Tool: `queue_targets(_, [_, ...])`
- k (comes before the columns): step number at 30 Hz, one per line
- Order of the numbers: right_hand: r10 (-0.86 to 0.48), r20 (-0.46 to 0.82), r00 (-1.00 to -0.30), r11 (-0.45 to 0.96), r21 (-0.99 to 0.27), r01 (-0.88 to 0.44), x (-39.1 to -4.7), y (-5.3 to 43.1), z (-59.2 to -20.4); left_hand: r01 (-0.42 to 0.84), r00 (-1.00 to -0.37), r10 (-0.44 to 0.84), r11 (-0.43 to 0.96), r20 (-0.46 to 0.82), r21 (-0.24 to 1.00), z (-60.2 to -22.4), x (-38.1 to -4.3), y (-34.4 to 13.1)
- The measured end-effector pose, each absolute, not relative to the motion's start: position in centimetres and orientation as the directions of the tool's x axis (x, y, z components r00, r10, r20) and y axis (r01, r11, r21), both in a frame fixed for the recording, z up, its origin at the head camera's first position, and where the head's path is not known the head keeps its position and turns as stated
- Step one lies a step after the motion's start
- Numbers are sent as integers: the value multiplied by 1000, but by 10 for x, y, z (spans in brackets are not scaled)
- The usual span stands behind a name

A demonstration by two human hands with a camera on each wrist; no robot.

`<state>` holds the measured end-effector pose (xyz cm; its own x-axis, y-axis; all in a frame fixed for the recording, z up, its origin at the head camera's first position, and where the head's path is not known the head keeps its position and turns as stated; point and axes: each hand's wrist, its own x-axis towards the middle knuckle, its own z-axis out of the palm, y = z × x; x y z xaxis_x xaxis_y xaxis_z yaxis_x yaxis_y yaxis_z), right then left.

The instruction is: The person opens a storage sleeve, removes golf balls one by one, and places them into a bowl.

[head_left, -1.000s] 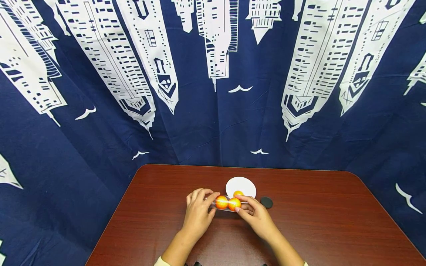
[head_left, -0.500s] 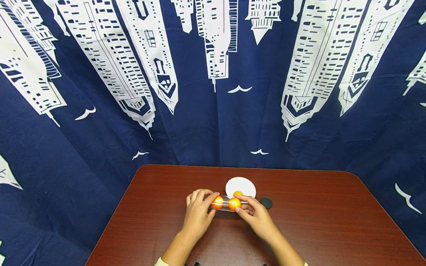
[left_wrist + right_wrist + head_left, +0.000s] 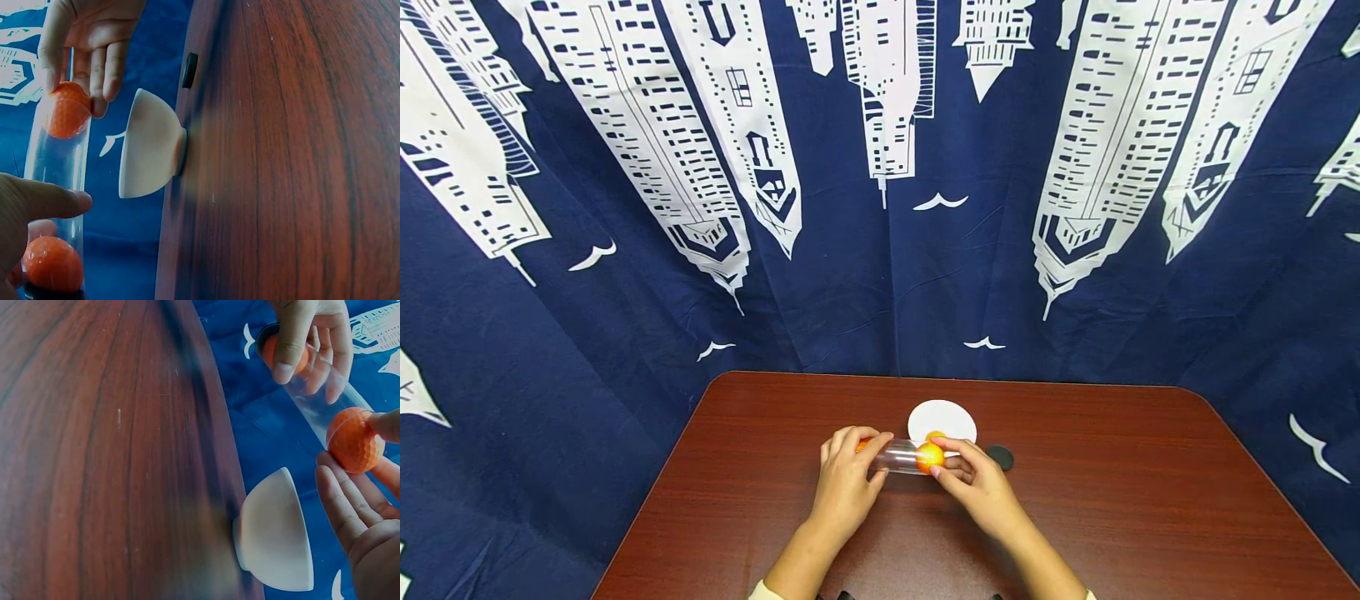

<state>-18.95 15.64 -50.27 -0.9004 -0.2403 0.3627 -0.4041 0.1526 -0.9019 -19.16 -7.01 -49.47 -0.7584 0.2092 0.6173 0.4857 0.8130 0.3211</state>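
My left hand (image 3: 844, 479) grips a clear plastic tube (image 3: 895, 457) held sideways above the table. At the tube's left end, by its black base, sits one orange golf ball (image 3: 53, 264), mostly covered by my left fingers in the head view. My right hand (image 3: 985, 492) pinches a second orange golf ball (image 3: 355, 440) at the tube's right mouth; the tube's rim crosses this ball, so it is partly inside. Just behind the tube stands a white bowl (image 3: 946, 412) containing another orange ball (image 3: 935, 436).
To the right of the bowl, a round black lid (image 3: 1000, 456) lies on the brown wooden table (image 3: 1112, 483). A blue cloth (image 3: 850, 292) printed with white buildings hangs behind the table's far edge.
The first golf ball has moved left along the tube, away from the second, to the black-based end. Both hands have stayed nearly still, the right with its ball at the mouth.
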Motion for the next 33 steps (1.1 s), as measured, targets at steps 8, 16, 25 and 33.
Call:
queue_targets(8, [-233,357,-904,185,-897,-402,-191,158,-499,476,-762,192,814,618,334,-499,-194,-71])
queue_targets(16, [-197,358,-913,225,-889,-398,-196,162,-491,434,-794,140,811,591,392,-502,-196,-74])
queue_targets(25, [-160,430,-889,247,-854,-458,-207,168,-490,402,-832,102,788,545,466,-500,-195,-75])
queue_targets(33, [-140,431,-891,309,-836,-453,-212,166,-491,406,-839,86,757,538,512,-500,-196,-77])
